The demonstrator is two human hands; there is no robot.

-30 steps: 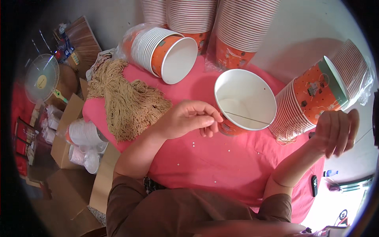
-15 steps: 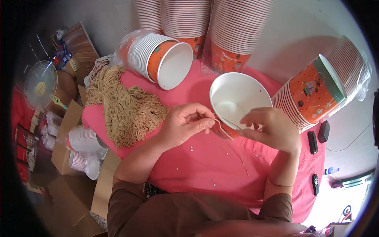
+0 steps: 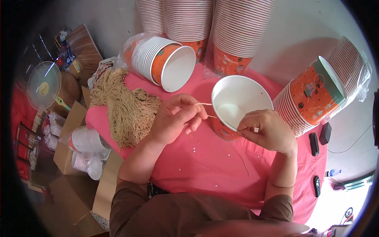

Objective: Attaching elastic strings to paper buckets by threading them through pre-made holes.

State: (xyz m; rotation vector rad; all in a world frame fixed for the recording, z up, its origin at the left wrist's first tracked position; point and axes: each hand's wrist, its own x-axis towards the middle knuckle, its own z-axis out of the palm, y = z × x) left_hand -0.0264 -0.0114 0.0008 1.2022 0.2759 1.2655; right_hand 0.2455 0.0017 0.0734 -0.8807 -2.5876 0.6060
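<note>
Paper bowl (image 3: 237, 104) sits between left hand (image 3: 173, 122) and right hand (image 3: 268, 130), touching both.

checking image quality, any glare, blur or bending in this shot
Head view: strong fisheye, cup stacks bend toward a dark rim; bright washout at the lower right corner; left hand, right hand and white paper bowl stay sharp; thin string is faint.

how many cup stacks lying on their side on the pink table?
2. One stack lies at the back left, mouth toward the person; the other lies at the right, beside the single cup. Upright stacks stand behind; more may be hidden.
</note>
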